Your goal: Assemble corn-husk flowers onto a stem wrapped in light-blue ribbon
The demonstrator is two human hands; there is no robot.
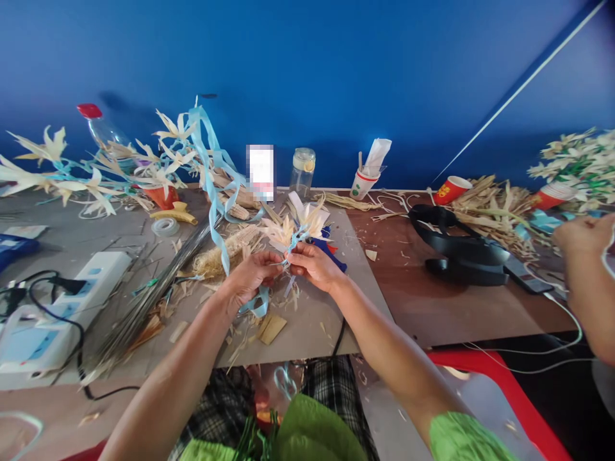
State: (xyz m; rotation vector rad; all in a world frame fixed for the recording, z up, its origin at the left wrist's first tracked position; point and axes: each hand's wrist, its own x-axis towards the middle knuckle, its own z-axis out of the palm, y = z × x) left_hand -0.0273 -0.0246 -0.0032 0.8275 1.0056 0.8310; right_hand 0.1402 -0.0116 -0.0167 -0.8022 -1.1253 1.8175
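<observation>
Above the near part of the table, my right hand pinches the stem of a corn-husk flower. Its pale petals point up and away from me, and light-blue ribbon is wound below them. Close beside it, my left hand has its fingers closed on the blue ribbon at the stem. A loop of the ribbon hangs below my hands. Just behind my right hand lies a dark blue object, partly covered. The exact fingertip contact is too small to make out.
Thin wires and dried corn cobs lie left, near a power strip. Finished husk flowers stand behind. A glass bottle, paper cup and black headset stand farther off. Another person's arm is right.
</observation>
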